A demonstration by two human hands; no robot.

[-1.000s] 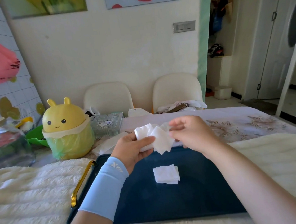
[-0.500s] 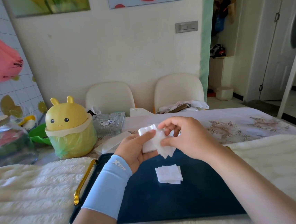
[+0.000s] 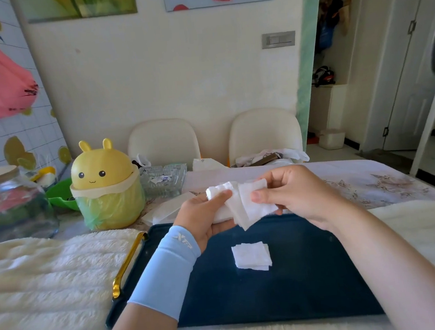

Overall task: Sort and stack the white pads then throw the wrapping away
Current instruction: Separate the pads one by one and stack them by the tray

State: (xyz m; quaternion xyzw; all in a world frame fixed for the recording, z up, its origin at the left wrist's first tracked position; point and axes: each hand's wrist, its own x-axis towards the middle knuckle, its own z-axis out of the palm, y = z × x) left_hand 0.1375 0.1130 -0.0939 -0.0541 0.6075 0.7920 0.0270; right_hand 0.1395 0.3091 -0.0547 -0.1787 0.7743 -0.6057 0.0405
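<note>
While small pad stack (image 3: 251, 257) lies near middle of blue tray (image 3: 316, 288), job looks partly done. Above tray's far edge, left hand (image 3: 205, 220) grips bunch of white pads (image 3: 220, 190); right hand (image 3: 296, 194) pinches one pad (image 3: 252, 206). More sorting left, wrapping to throw. Yellow bin (image 3: 107, 186) stands at table's far left.

A navy tray (image 3: 302, 284) with a gold handle (image 3: 127, 264) on its left side lies at the near edge of the desk, set on a white fluffy cover (image 3: 49, 274). A floral cloth (image 3: 367, 182) covers the far right part of the desk. At the far left corner stands a glass jar (image 3: 8, 209) with a pale lid. A green bowl (image 3: 60, 197) sits just beside it. A clear glass dish (image 3: 164, 180) stands near the far edge. Two cream chairs (image 3: 164, 143) (image 3: 264, 133) stand behind the desk against the wall. A pink bag (image 3: 1, 82) hangs on the tiled wall at left. A grey switch plate (image 3: 278, 39) is fixed to the wall at right.
</note>
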